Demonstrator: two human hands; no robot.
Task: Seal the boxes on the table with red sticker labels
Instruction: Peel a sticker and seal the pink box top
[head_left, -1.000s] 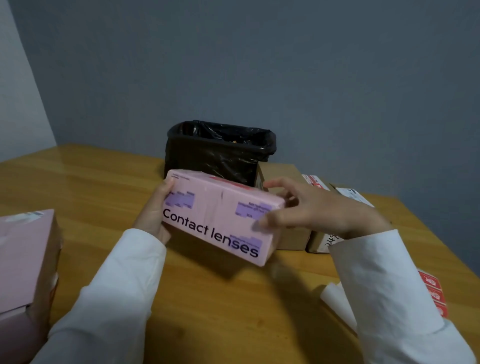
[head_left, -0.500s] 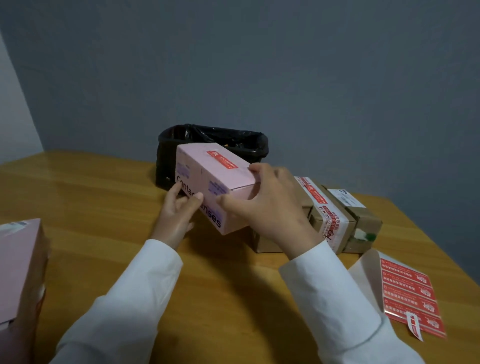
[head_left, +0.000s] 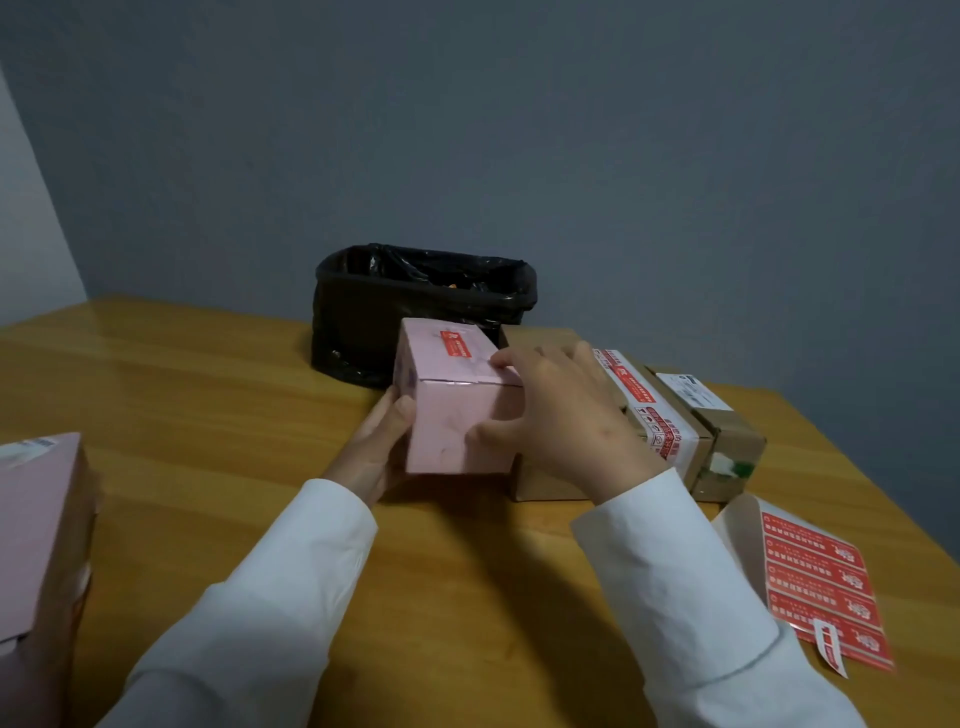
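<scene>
A pink box stands on the wooden table in front of the bin, its short end facing me. A red sticker label runs across its top. My left hand holds the box's left side, thumb on the near face. My right hand grips its right side, fingers over the top edge and thumb on the near face. Beside it on the right are brown cardboard boxes, one crossed by white tape with a red label. A sheet of red sticker labels lies at the right edge.
A black bin lined with a black bag stands behind the pink box by the grey wall. Another pink box sits at the table's left near edge. One red label curls loose at the sheet's corner.
The pink box has been turned from its long printed side facing me to its short end, and set down beside the brown boxes. Both hands moved with it.
</scene>
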